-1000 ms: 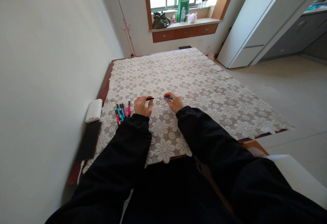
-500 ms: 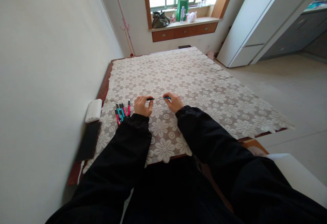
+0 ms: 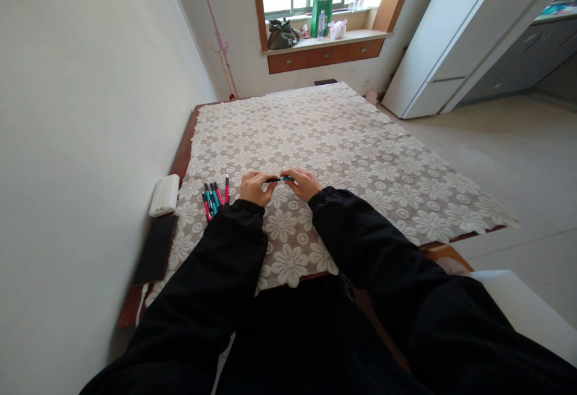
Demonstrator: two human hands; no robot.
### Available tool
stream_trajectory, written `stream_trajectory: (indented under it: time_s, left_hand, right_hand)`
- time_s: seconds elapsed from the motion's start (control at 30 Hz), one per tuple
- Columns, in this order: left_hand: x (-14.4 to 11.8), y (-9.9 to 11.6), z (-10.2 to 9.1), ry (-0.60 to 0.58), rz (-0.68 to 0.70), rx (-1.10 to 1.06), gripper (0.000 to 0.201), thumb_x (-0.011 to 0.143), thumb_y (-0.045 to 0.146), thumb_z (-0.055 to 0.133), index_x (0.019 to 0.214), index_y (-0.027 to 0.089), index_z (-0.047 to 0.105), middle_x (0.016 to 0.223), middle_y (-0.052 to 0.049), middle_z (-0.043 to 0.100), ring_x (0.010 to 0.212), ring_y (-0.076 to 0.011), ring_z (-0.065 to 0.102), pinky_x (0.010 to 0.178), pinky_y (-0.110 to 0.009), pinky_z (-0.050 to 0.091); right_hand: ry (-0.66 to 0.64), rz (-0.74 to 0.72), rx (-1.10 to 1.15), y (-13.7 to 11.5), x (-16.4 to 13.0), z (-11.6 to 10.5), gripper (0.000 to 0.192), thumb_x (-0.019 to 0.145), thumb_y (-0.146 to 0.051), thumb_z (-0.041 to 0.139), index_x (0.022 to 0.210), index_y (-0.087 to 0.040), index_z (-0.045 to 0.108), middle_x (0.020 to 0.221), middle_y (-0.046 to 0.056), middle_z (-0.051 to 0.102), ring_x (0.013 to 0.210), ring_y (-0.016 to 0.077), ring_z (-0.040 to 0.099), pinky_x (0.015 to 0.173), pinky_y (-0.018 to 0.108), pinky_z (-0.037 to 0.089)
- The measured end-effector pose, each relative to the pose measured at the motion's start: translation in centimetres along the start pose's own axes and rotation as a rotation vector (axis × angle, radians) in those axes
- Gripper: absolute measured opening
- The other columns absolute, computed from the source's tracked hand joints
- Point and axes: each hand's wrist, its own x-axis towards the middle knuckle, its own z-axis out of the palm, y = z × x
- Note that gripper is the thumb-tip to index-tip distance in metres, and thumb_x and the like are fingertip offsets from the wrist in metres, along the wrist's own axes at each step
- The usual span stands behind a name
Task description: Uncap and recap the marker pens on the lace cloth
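Over the tablecloth, my left hand (image 3: 255, 188) pinches the black part of a pen (image 3: 272, 180) between thumb and fingers. Facing it, my right hand (image 3: 305, 184) is closed on the teal pen barrel (image 3: 287, 178). The two parts meet end to end in one line, and the fingers partly cover them; whether they are fully joined I cannot tell. Just left of my left hand lie several red and teal pens (image 3: 213, 199) with black ends. One red pen (image 3: 227, 190) lies a little apart from that group.
A white lace tablecloth (image 3: 288, 124) with flowers covers the table. Along the left edge, beside the wall, are a white power bank-like box (image 3: 164, 195), a black phone-like slab (image 3: 155, 249) and a white cable (image 3: 142, 303). A fridge (image 3: 444, 40) stands far right.
My hands have come closer together. The thin rod that showed between the black part and the teal barrel is now out of sight, and the two parts meet.
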Motion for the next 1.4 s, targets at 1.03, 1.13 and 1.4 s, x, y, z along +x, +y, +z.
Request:
stream_trajectory:
  time_s: [1.03, 1.13, 1.4]
  left_hand:
    - [0.0, -0.22, 0.5, -0.022, 0.013, -0.07, 0.012, 0.089, 0.031, 0.075, 0.1, 0.027, 0.078, 0.096, -0.003, 0.079, 0.096, -0.0234, 0.071, 0.097, -0.041, 0.053]
    - [-0.06, -0.33, 0.62, -0.013, 0.022, -0.078, 0.012, 0.088, 0.031, 0.076, 0.1, 0.028, 0.078, 0.095, -0.002, 0.079, 0.096, -0.0231, 0.071, 0.098, -0.041, 0.053]
    - [0.11, -0.08, 0.47, -0.015, 0.04, -0.085, 0.011, 0.09, 0.03, 0.074, 0.1, 0.027, 0.077, 0.096, -0.003, 0.079, 0.095, -0.0229, 0.071, 0.095, -0.04, 0.053]
  right_hand:
    - [-0.093, 0.087, -0.054, -0.12, -0.31, -0.01, 0.023, 0.097, -0.033, 0.06, 0.117, -0.024, 0.065, 0.104, 0.005, 0.074, 0.091, 0.0203, 0.068, 0.08, 0.029, 0.047]
    - [-0.1, 0.12, -0.067, -0.15, -0.28, -0.1, 0.018, 0.094, -0.031, 0.061, 0.111, -0.024, 0.065, 0.096, 0.003, 0.074, 0.084, 0.0194, 0.067, 0.075, 0.028, 0.045]
    - [-0.145, 0.124, -0.085, -0.23, -0.24, -0.13, 0.02, 0.099, -0.036, 0.055, 0.112, -0.024, 0.064, 0.096, 0.003, 0.074, 0.083, 0.0199, 0.067, 0.073, 0.028, 0.043]
